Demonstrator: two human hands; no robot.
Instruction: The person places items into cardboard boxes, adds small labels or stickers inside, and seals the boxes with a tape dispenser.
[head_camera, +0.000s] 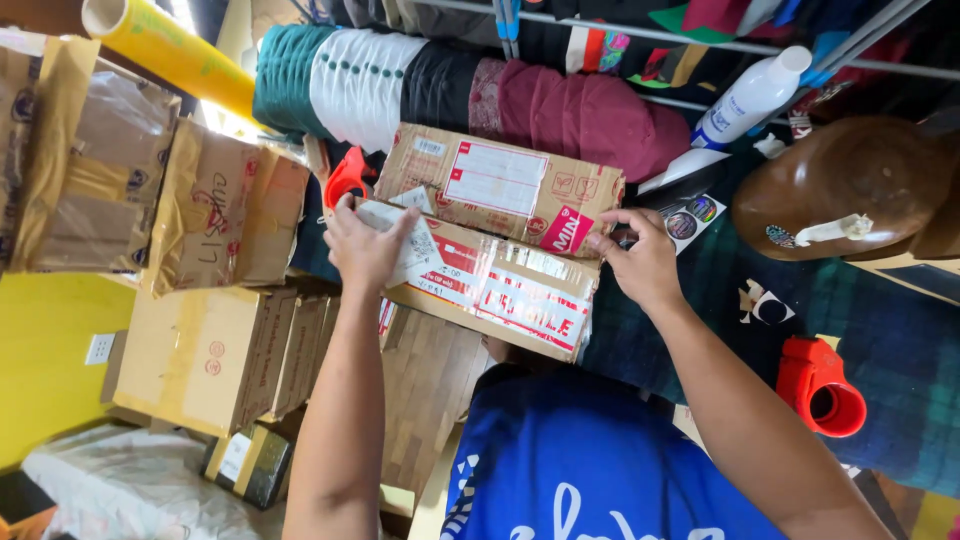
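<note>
Labelling step: left hand (365, 245) presses a white label (405, 240) flat-fingered at the taped cardboard box's (500, 290) 10 o'clock corner, right hand (640, 262) pinching its 2 o'clock edge; smoothing likely follows.

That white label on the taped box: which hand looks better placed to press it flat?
Probably the left. The left hand already lies on the label at the box's left end, fingers spread over it. The right hand grips the box's far end, away from the label, and seems to steady it.
</note>
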